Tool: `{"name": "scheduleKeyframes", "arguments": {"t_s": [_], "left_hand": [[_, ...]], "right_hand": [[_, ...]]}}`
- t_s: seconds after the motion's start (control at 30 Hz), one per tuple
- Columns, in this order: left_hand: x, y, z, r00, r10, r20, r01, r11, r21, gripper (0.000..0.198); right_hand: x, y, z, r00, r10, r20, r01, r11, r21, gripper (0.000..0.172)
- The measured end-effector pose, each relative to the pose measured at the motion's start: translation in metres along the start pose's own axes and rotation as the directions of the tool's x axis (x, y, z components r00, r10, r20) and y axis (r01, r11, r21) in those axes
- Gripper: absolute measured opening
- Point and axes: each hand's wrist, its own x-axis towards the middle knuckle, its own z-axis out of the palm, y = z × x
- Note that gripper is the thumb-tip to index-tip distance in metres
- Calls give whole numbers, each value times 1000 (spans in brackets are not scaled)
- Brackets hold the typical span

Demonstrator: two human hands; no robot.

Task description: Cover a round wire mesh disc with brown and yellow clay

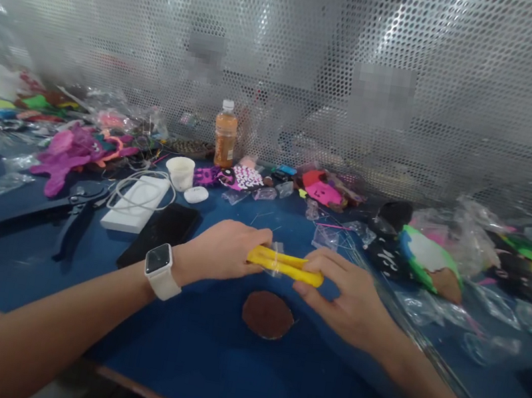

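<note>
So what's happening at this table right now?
A person holds a yellow piece between both hands, the left hand at one end and the right hand at the other, over a blue table. A round brown piece lies beneath it. Colourful craft figures, plastic bags and an orange bottle sit further back.

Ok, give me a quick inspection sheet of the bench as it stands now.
Surface: blue table with a wood-coloured front edge.
Job's things: yellow piece held just above the table; brown disc lies flat below it.
Clutter: bottle, cup, phone, scissors, purple toy, clear bags along the back and sides.
Grippers: left hand, with a watch, and right hand each grip one end of the yellow piece.
Cables: white cable looped over a power bank.
Surroundings: perforated metal screen behind the table.
</note>
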Motion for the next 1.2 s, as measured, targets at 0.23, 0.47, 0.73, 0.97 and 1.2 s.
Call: {"name": "scheduleKeyframes", "arguments": {"t_s": [0.23, 0.47, 0.73, 0.97, 1.2], "left_hand": [[-3, 3, 4, 998, -24, -52, 22, 999, -28, 26], [-4, 5, 10, 998, 12, -62, -13, 1000, -17, 28], [-4, 11, 15, 995, 84, -63, -86, 996, -31, 35], [-2, 24, 16, 996, 93, -12, -93, 996, -4, 28], [1, 4, 14, 970, -216, -114, 231, 963, 137, 32]], "right_hand": [[-2, -7, 13, 938, 210, -275, -126, 948, 294, 12], [-4, -19, 26, 931, 346, -117, -253, 843, 475, 29], [4, -23, 26, 939, 340, -49, -300, 881, 367, 18], [8, -26, 28, 943, 331, -3, -321, 917, 235, 7], [7, 18, 3, 720, 615, -321, -400, 746, 532, 25]]}}
